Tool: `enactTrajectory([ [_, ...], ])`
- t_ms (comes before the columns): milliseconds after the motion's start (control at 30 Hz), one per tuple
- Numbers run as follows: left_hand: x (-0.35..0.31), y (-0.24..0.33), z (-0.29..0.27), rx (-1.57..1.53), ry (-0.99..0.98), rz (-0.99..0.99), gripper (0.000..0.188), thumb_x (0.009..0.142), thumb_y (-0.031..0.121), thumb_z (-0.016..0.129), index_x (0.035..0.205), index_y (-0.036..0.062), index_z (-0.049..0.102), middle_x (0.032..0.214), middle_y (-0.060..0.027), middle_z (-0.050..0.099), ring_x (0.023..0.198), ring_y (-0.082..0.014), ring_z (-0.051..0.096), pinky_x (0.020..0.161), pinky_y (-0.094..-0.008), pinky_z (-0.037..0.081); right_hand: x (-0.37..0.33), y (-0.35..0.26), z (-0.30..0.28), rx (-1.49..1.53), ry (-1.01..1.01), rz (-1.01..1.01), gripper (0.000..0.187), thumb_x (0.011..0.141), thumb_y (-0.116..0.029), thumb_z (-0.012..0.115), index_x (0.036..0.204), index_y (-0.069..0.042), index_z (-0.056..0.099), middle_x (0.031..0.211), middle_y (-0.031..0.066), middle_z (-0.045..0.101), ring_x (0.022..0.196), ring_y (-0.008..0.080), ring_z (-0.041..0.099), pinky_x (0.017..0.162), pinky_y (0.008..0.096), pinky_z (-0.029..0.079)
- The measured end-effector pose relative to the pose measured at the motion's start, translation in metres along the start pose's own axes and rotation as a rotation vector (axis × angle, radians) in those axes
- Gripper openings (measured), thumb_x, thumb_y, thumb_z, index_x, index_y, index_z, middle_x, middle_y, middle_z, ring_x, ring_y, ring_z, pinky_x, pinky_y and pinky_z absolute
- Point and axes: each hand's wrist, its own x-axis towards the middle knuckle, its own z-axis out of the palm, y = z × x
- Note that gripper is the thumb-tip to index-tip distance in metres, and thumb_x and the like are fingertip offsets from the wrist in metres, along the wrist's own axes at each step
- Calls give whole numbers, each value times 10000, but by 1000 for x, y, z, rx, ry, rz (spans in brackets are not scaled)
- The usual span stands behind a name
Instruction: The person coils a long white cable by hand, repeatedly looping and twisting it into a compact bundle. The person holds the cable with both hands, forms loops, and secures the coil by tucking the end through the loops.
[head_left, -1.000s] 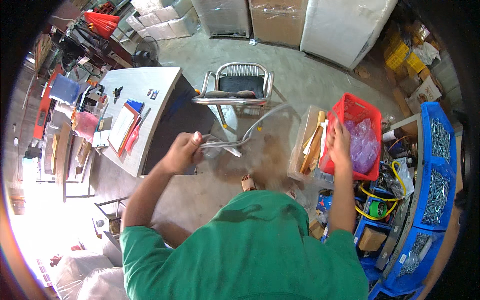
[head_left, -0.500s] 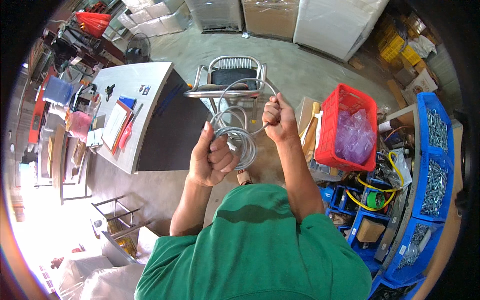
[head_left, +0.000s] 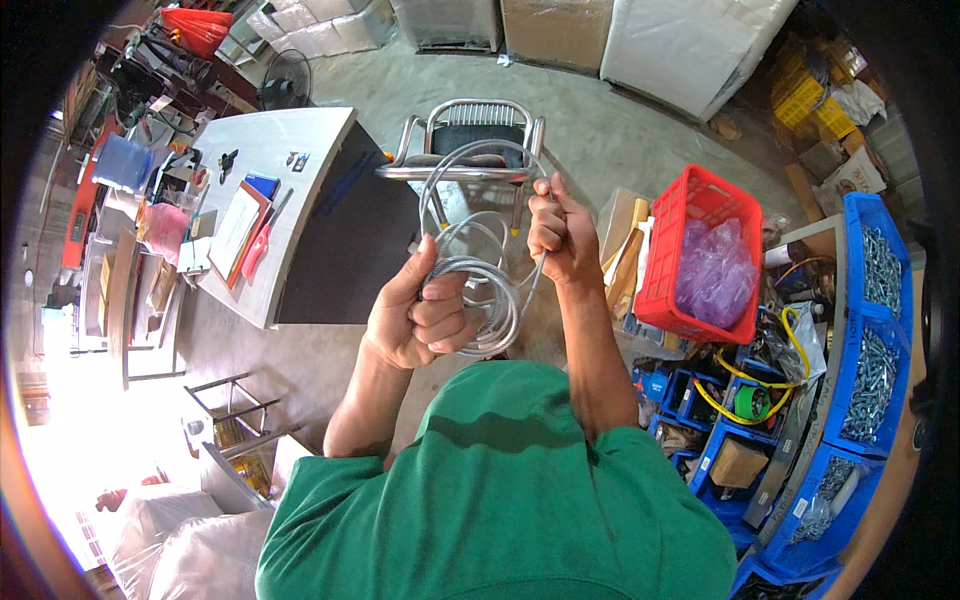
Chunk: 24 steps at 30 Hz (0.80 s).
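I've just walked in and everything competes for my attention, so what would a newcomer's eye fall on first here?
Probably the coiled grey cable at the centre, gripped by the left hand and the right hand above the green shirt. Next, the bright red plastic crate to the right, holding crumpled purple plastic. At the far right, blue bins hold many small metal fasteners.

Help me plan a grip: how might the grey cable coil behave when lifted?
Probably springy: the grey cable coil forms open, rounded loops. It could spread if the left hand lets go, as no tie shows.
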Motion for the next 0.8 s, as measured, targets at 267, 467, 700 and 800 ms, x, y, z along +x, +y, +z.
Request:
enactTrajectory([
  [267,9,-13,8,-92,-78,-40,542,1038,541,238,753,128,444,493,94,268,387,-70,219,445,-259,292,14,7,-7,98,-281,-100,380,1064,-349,351,1027,-3,502,617,-47,247,425,51,173,384,241,150],
  [467,16,-26,7,-169,-64,-52,562,1012,591,279,746,121,433,453,110,266,328,-46,199,374,-236,242,28,23,-6,192,-269,-221,368,1053,-344,394,1025,4,510,618,-54,233,439,48,168,401,240,140],
  [700,29,-24,1,-237,-101,-76,554,1010,592,291,734,125,406,440,126,232,319,-35,181,359,-227,207,21,32,-18,73,-265,-347,397,1054,-381,365,1022,-17,519,619,-57,212,449,59,157,403,243,142],
  [800,30,-31,4,-275,-79,-58,554,1011,594,276,740,128,405,437,127,230,321,-41,175,383,-241,248,13,33,-14,99,-204,-383,420,1052,-408,347,1016,-28,521,611,-52,219,443,68,154,401,250,147],
])
